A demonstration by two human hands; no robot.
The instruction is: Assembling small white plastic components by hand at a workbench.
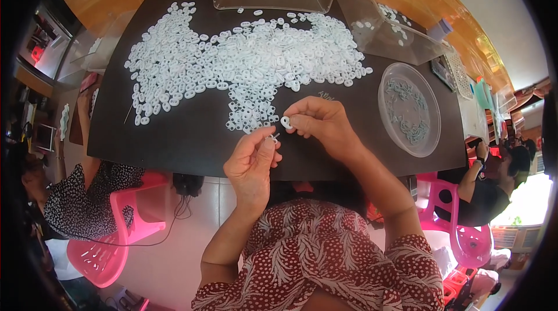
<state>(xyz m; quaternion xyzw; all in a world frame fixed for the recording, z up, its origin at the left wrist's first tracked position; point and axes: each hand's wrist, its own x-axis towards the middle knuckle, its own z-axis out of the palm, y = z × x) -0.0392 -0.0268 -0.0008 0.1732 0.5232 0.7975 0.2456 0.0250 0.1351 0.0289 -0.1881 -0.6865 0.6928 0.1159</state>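
Between the thumb and fingers of my right hand [322, 122] is a white oval piece [285, 122] with holes in it. My left hand [254, 157] pinches a small white piece [272, 136] with a thin pin-like part sticking out. The two hands are close together, slightly apart, over the near part of the dark table. Just beyond them lies a patch of small white pieces with single holes [250, 107]. It runs up into a wide heap of white two-hole oval pieces [250, 55]. A few small grey parts [326, 96] lie beyond my right hand.
A round clear tray [432, 136] with small grey parts stands at the right of the dark table [174, 142]. Clear plastic boxes [273, 7] stand at the back, one with scattered white pieces. People sit on both sides, near pink chairs [119, 235].
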